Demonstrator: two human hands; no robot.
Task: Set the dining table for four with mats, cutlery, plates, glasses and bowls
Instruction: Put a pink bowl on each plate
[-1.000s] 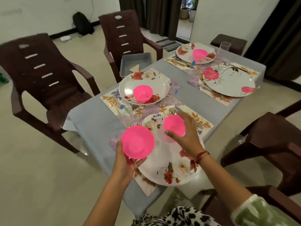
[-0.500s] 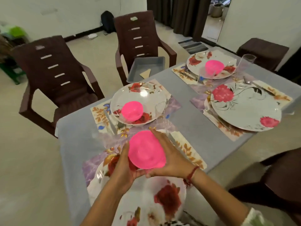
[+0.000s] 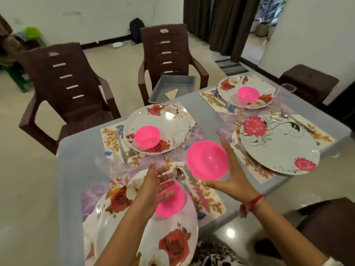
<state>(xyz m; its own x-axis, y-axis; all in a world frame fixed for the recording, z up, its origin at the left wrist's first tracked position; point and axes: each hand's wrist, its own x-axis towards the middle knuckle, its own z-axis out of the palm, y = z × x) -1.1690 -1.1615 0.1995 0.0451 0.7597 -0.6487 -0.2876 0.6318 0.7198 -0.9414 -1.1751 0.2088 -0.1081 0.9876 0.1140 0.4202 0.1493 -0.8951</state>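
- A person's right hand (image 3: 228, 181) cups the lifted pink bowl (image 3: 208, 160), thumb beneath and fingers up its right wall, above the grey worktop (image 3: 208, 120) between the place settings.
- The left hand (image 3: 155, 187) is released, fingers straight, just over the near bowl (image 3: 172, 205), which sits on the near plate (image 3: 172, 246).
- The right plate (image 3: 278, 144) lies near the lifted pink bowl, its rim reaching the worktop's right edge.
- Across the worktop, the left bowl (image 3: 147, 138) and the far bowl (image 3: 247, 94) each sit on a floral plate.
- A bare strip of cloth runs between the mats; a wider bare margin follows the left edge.
- A spoon (image 3: 180, 176) lies beside the near plate.
- A brown chair (image 3: 167, 50) holds a grey tray (image 3: 172, 87) close against the worktop's edge.
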